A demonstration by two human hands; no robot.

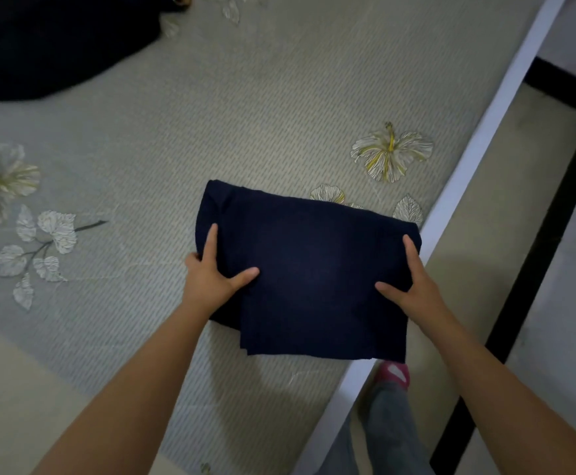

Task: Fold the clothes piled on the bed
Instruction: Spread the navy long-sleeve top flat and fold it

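Holding a folded navy garment (308,272) by its two short sides, the left hand (211,275) grips the left edge with thumb on top and fingers curled under, while the right hand (413,279) grips the right edge the same way, thumb pointing inward. The garment sits between the hands over the near corner of the bed (177,138), close to the white bed frame (478,145), and its long axis runs left to right across the person's body, slightly tilted down toward the frame. Its layered open edges face the person; the rounded fold faces away. Both hands are equally near, one at each end, so the next fold or lift would probably turn on that left-right axis. A dark pile of clothes (50,46) lies well apart at the far left of the bed.
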